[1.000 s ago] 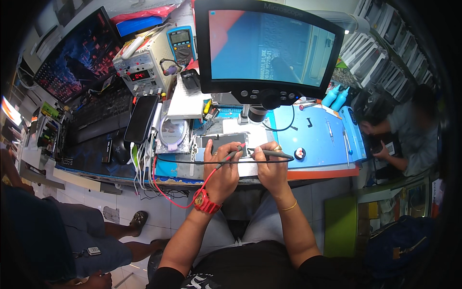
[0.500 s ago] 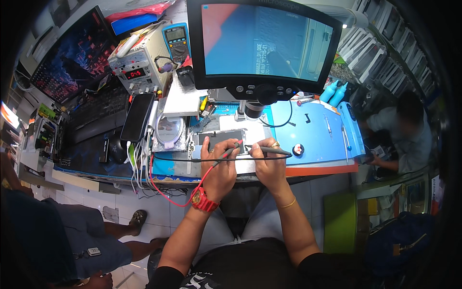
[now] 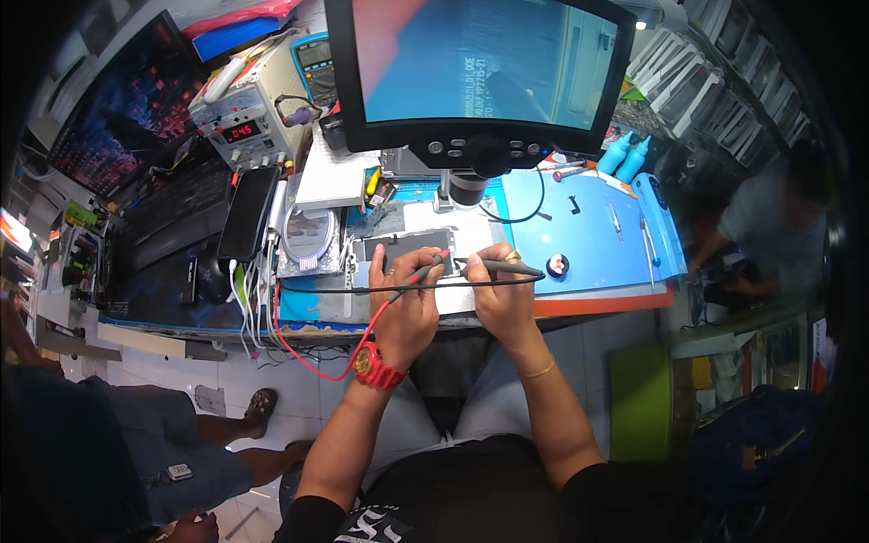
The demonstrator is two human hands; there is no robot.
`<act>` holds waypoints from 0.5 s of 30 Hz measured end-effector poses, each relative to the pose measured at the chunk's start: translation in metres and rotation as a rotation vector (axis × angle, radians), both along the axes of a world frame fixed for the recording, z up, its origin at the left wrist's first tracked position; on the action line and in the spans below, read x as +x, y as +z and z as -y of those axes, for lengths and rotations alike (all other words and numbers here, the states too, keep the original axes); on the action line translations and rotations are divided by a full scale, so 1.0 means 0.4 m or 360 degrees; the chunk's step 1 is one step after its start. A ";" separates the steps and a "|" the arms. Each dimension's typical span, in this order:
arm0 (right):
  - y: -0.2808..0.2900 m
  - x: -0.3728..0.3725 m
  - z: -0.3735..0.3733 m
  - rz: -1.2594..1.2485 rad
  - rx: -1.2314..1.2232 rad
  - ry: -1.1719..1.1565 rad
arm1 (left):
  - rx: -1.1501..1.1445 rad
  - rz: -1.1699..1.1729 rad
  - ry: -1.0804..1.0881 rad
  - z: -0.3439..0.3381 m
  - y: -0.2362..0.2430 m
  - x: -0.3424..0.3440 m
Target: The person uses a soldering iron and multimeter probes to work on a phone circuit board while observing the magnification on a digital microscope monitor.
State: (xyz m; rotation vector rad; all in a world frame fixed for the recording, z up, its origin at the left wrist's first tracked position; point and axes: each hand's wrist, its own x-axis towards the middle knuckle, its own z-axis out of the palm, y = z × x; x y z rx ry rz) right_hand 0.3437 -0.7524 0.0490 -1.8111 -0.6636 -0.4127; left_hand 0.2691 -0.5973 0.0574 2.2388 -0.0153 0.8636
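Note:
My left hand [image 3: 405,308] grips a red multimeter probe [image 3: 436,261], its tip on or just above a dark, opened phone-like device [image 3: 396,247] on the bench. My right hand [image 3: 502,303] has its fingers around a black probe [image 3: 516,269], pointed at the same device's right end; whether either tip touches cannot be told. The probe leads cross below my fingers. Over the device a microscope lens [image 3: 465,190] hangs under a large screen [image 3: 480,63] showing a magnified blue surface.
Power supply [image 3: 249,118], multimeter [image 3: 315,68], laptop [image 3: 158,235], phone [image 3: 249,213] and cables crowd the left. The blue mat [image 3: 579,249] holds small tools and a round container [image 3: 558,266]; two bottles [image 3: 625,154] stand behind. Other people are at the left [image 3: 154,452] and right [image 3: 769,235].
The whole view has shifted, so the bench sits slightly higher and further left. My hands keep the same grip on the probes. The person at the right has shifted.

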 end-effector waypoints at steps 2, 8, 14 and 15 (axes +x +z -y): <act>0.003 -0.002 0.003 0.0011 0.0002 -0.0005 | -0.0049 -0.0022 0.0009 0.005 0.002 -0.001; 0.001 0.001 0.005 0.0048 -0.0013 0.0004 | 0.0002 0.0003 0.0005 0.001 -0.003 0.002; 0.002 0.002 0.003 0.0071 -0.0004 0.0003 | -0.0039 -0.0006 0.0038 0.007 0.004 0.001; 0.003 0.001 0.003 0.0050 0.0002 0.0004 | -0.0039 -0.0008 0.0038 0.007 0.005 0.001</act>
